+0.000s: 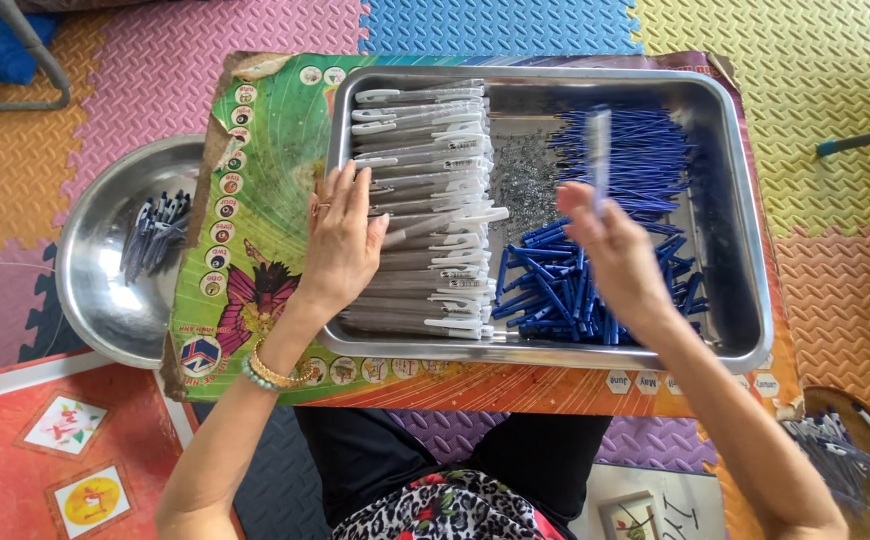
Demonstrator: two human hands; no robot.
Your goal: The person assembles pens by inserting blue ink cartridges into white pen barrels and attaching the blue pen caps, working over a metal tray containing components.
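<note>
Clearly this is pen assembly over a steel tray [745,230] set on a colourful board [275,140]. The left hand [340,245] lies flat and open on the stack of white barrels [430,200] at the tray's left side, fingers spread, gripping nothing that I can see. The right hand [615,260] is raised over the blue refills [575,290], fingers pinched on one thin blue refill [600,160] that points away from the body; it is blurred, so the exact grip is hard to read. Small metal springs [525,180] lie in a heap between barrels and refills.

To do this step well, I judge the left fingers should single out one barrel from the top of the stack without disturbing the row, while the right keeps the refill pinched near its middle so the tip stays steady. Holding both low over the tray would catch any dropped part. A steel bowl [120,260] at the left holds finished pens [155,235].
</note>
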